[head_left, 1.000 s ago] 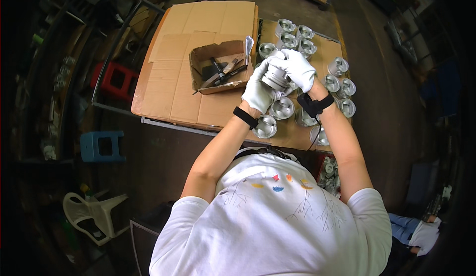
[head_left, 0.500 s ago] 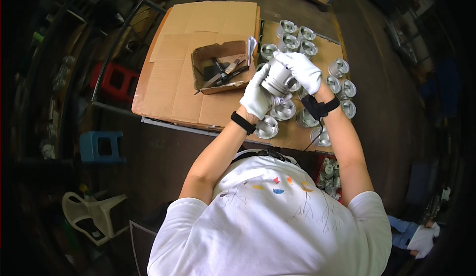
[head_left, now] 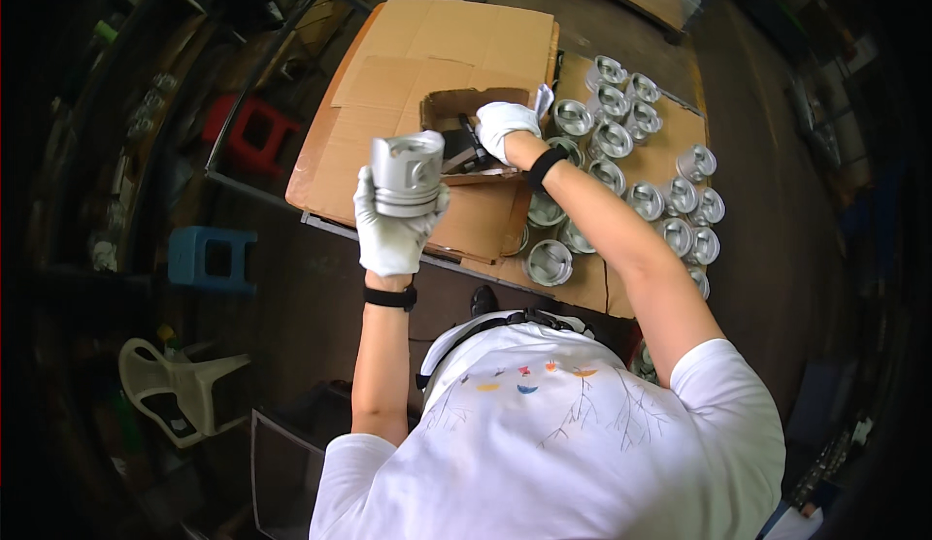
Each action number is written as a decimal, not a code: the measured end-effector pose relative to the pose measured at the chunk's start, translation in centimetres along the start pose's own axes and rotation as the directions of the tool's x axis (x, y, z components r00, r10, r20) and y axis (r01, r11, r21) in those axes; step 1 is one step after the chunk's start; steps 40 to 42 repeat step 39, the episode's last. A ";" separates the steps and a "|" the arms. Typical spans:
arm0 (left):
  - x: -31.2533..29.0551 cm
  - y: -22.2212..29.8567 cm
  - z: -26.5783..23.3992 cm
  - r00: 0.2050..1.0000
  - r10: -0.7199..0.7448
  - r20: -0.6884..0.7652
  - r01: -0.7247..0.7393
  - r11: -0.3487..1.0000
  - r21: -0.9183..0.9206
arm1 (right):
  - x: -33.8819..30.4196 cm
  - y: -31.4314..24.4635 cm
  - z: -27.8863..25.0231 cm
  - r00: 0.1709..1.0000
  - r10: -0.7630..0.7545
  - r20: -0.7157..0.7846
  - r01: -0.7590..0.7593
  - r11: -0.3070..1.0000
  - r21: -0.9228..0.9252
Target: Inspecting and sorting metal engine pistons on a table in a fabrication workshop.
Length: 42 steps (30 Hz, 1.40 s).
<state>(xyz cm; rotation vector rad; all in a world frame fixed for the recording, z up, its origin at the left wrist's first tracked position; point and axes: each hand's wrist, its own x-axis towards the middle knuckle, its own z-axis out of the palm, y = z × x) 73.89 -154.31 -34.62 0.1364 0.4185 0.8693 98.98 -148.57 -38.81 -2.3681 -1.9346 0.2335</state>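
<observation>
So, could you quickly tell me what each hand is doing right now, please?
Left hand: closed around a metal piston.
Right hand: reaching into the small cardboard box; grip cannot be told.

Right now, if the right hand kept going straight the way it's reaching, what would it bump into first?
The right hand points into the open cardboard box, so it would likely meet the dark tools inside first, though depth is hard to judge.

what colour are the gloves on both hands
White, on both the left hand and the right hand; clearest in the head view.

Left hand (head_left: 393, 234) raised, gripping; right hand (head_left: 505, 128) extended.
</observation>
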 end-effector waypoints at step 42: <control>7.3 -10.0 7.3 0.852 -0.344 0.395 0.317 0.939 0.134 | -24.1 3.2 -5.5 0.872 -0.292 0.393 -0.490 -0.540 0.685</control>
